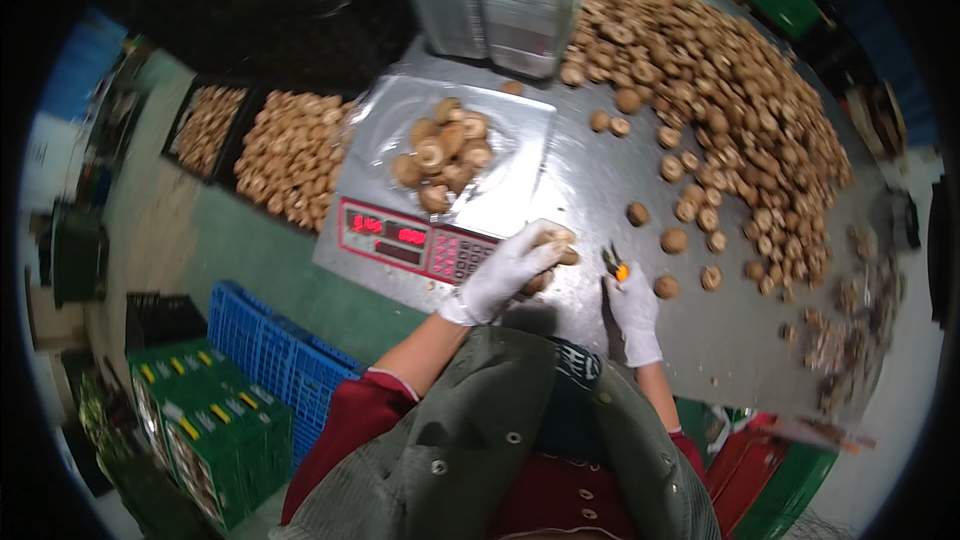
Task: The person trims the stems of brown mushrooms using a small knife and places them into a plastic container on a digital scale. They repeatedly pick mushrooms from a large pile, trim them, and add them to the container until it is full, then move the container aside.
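In a white glove, my left hand [517, 264] grips a shiitake mushroom [564, 249] in front of the digital scale [382, 240]. Another brown mushroom [537, 283] lies just under that hand. My right hand [634, 307], also gloved, holds small pruning snips [616, 264] with dark blades and an orange part, apart from the mushroom. On the scale's steel pan [525, 127], a clear plastic bag or film carries a cluster of mushrooms [446, 150]. The scale's red display is lit. Several loose mushrooms [673, 241] are scattered to the right of the snips.
A large mushroom pile [720, 90] covers the far right of the steel table [720, 345]. Clear plastic containers [525, 7] stand behind the scale. Left of it are black crates of mushrooms [289, 150]. Green crates [225, 420] and a blue pallet [285, 360] rest on the floor.
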`<control>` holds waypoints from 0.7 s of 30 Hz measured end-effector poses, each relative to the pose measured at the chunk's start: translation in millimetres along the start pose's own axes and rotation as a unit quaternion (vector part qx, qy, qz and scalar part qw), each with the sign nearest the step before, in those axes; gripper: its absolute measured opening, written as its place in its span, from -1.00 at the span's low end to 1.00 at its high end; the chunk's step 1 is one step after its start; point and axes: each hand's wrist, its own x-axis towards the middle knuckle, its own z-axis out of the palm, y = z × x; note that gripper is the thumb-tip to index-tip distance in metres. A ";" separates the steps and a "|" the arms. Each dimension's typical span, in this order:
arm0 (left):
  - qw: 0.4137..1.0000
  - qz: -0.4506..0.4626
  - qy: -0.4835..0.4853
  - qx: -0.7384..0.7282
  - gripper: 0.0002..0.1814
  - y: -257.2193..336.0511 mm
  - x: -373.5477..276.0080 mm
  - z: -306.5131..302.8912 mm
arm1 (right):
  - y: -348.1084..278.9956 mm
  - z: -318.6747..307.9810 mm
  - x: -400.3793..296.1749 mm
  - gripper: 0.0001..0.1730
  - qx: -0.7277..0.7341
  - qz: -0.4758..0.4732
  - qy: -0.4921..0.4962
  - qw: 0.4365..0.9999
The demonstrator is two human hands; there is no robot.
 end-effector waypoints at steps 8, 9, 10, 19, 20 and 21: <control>0.998 -0.063 0.011 -0.006 -0.33 -14.1 -9.2 3.5 | -40.6 -34.2 -26.2 -0.47 0.161 -0.247 0.093 0.951; 0.998 -0.062 0.000 -0.009 -0.33 -12.4 -11.1 4.7 | -54.9 -44.8 -34.0 -0.47 0.178 -0.307 0.078 0.932; 0.999 -0.041 0.001 -0.002 -0.33 -13.5 -12.7 6.0 | -73.3 -54.7 -39.3 -0.47 0.196 -0.365 0.064 0.908; 0.999 0.017 0.004 -0.045 -0.55 -4.2 -38.7 -20.7 | -142.9 -68.3 8.9 -0.64 0.400 -0.218 -0.110 0.883; 0.998 0.049 0.003 -0.045 -0.58 -1.6 -42.2 -26.2 | -154.9 -71.8 20.9 -0.62 0.392 -0.257 -0.095 0.878; 0.996 0.068 0.028 -0.053 -0.61 0.7 -43.4 -27.7 | -167.6 -73.9 31.9 -0.61 0.385 -0.294 -0.080 0.871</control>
